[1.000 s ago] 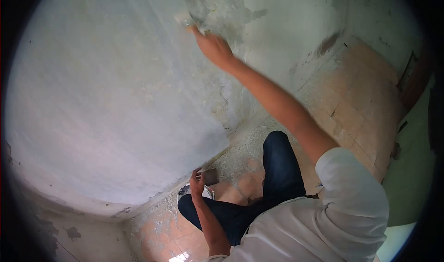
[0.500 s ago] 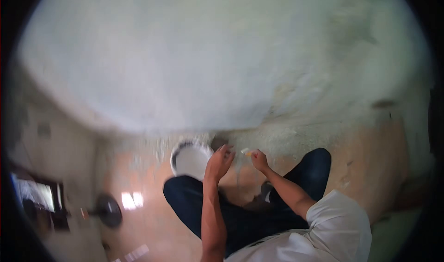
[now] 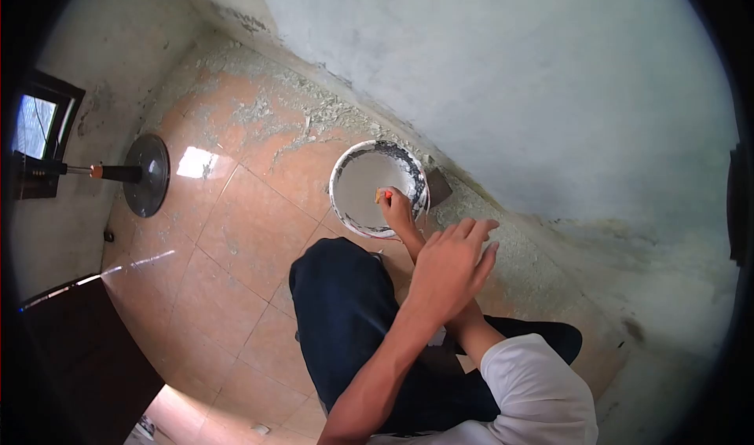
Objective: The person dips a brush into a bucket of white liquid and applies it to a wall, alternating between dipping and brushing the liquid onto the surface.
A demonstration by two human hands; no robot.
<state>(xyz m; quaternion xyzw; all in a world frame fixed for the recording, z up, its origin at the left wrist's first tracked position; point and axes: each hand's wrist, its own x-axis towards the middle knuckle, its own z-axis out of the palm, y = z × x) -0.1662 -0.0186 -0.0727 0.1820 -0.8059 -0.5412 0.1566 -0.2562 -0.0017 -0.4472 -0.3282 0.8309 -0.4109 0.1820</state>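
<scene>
My right hand [image 3: 398, 209] reaches into a white bucket [image 3: 339, 206]. Its fingers are closed round a small tool with an orange and yellow handle [image 3: 386, 195]; the tool's working end is hidden. Pale, whitish-grey paint or paste [image 3: 363, 182] fills the lower part of the bucket, and dark and white smears coat its inner wall. My left hand [image 3: 459, 260] is held above my right forearm, crossing it in this view. Its fingers are stretched out and nothing is in them.
A pale, patchy wall [image 3: 550, 91] rises just beyond the bucket. Flaked debris [image 3: 302, 119] litters the tiled floor [image 3: 259, 249] along its foot. A dark block [image 3: 440, 187] lies beside the bucket. A stand with a round black base [image 3: 147, 175] is at left.
My view has swung left. My right hand has moved with the tool from in front of my knees into the bucket, and my left hand now crosses over my right forearm.
</scene>
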